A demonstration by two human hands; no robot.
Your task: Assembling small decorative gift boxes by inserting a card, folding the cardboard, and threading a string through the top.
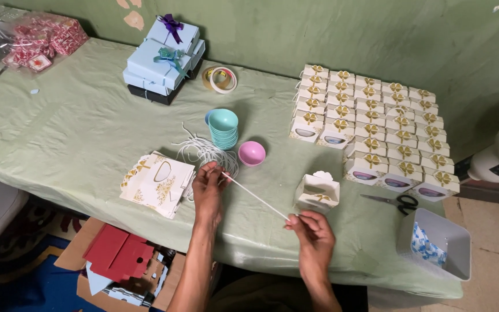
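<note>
A thin white cord [255,197] is stretched taut between my two hands. My left hand [209,188] pinches one end beside a loose pile of white cords [203,151]. My right hand [313,231] pinches the other end near the table's front edge. Just beyond my right hand stands an open white gift box with gold print [317,192]. A stack of flat, unfolded box blanks [158,183] lies left of my left hand. Behind the cords are a stack of teal bowls [223,128] and a single pink bowl [252,153].
Many finished white boxes with gold bows [371,124] fill the right of the green-covered table [76,133]. Black scissors [397,201], a white bin [437,242], tape rolls [220,79], stacked pale blue gift boxes [165,58] and a bagged packet [44,40] are around. A cardboard box [122,266] sits on the floor.
</note>
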